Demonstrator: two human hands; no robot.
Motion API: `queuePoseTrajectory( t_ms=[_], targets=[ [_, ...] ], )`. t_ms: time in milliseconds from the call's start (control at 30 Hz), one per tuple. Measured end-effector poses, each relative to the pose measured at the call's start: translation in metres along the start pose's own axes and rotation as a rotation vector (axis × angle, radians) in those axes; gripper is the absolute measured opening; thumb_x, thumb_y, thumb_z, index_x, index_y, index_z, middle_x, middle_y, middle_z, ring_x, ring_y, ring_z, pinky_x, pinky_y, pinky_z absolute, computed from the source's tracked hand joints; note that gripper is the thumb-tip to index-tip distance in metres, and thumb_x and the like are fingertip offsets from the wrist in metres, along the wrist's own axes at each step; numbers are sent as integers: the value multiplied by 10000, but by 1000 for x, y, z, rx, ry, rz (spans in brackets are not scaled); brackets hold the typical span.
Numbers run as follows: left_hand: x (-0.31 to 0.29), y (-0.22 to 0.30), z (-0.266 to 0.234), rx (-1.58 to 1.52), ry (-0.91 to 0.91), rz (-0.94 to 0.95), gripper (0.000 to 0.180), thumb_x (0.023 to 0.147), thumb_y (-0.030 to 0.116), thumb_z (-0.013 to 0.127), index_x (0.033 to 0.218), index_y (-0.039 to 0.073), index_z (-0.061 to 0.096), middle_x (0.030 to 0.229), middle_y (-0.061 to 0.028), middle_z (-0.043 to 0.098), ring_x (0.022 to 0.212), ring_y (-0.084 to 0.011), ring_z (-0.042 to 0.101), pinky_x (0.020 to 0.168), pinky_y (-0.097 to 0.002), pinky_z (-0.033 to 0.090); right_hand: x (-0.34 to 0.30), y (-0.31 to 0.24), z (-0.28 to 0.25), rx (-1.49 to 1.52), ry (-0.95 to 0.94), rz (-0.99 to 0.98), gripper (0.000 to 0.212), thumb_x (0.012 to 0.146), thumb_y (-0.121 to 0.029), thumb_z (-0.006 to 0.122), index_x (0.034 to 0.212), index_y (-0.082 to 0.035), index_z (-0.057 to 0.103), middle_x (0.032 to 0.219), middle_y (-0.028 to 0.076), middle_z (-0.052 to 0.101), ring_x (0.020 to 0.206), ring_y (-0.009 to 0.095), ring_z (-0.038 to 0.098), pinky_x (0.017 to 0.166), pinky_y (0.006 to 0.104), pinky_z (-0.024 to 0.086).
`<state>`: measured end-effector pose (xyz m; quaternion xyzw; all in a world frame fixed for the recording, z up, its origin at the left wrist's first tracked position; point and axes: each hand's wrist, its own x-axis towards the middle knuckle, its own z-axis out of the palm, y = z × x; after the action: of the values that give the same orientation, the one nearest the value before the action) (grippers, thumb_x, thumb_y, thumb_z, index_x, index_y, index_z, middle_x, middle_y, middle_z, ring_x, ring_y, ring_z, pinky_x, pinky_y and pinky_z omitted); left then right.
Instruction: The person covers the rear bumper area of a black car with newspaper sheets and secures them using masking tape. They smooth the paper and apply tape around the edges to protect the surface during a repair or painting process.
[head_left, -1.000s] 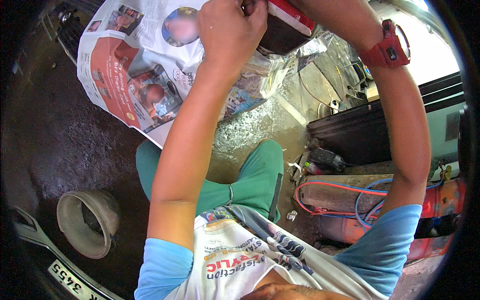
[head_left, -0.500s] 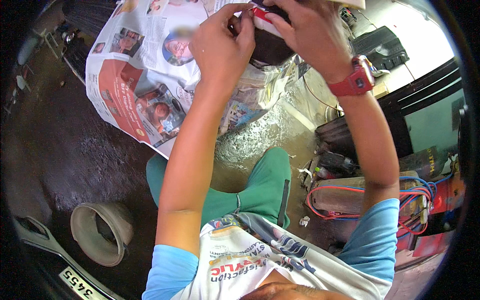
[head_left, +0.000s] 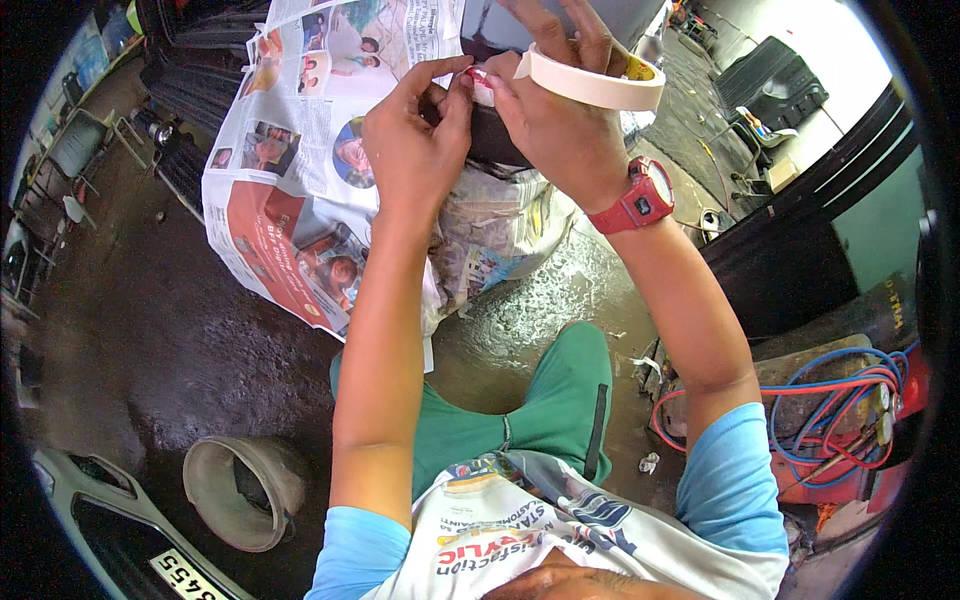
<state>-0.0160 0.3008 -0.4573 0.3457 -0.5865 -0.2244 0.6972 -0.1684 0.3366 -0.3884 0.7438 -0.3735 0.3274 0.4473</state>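
Strip, red/wht, pinched btwn L hand & R hand, tape roll round latter.

Dark, partly shiny floor

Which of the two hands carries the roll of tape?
The right hand, with the red watch at its wrist, carries the roll. The left hand has neither.

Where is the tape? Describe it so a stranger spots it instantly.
From the newspaper, go right past the left hand to the right hand. The tape is the ring on it; unlike the red watch below, it is pale with a yellow core.
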Motion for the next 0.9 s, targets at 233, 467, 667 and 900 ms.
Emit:
queuePoseTrajectory(
  t_ms=[233,467,667,900],
  targets=[
    [0,-1,2,1,29,31,165,1007,154,800,1150,105,864,630,0,628,548,-73,512,558,-286,409,9,-9,-14,163,-112,215,723,917,-194,773,1614,-203,576,1682,113,451,1426,279,517,1077,502,423],
    [1,0,1,63,-4,68,156,1010,141,777,1149,112,841,709,-37,678,570,-136,563,579,-321,450,11,2,-16,65,-136,-48,176,880,-155,833,1043,-103,792,1662,30,542,1577,380,370,1210,553,395],
    [26,13,-23,235,-223,349,177,1029,57,666,1147,100,791,992,-121,725,851,-319,694,768,-427,545,-17,6,-56,167,-68,121,226,822,-189,891,1026,-159,799,1643,60,568,1544,408,436,1241,542,382],
    [54,32,-38,495,-438,536,184,1023,18,612,1107,79,764,1052,-141,728,979,-370,710,853,-467,558,-141,-18,-100,178,-228,443,286,898,-210,897,1166,-170,806,1645,136,564,1570,437,400,1294,556,327]
  ],
)
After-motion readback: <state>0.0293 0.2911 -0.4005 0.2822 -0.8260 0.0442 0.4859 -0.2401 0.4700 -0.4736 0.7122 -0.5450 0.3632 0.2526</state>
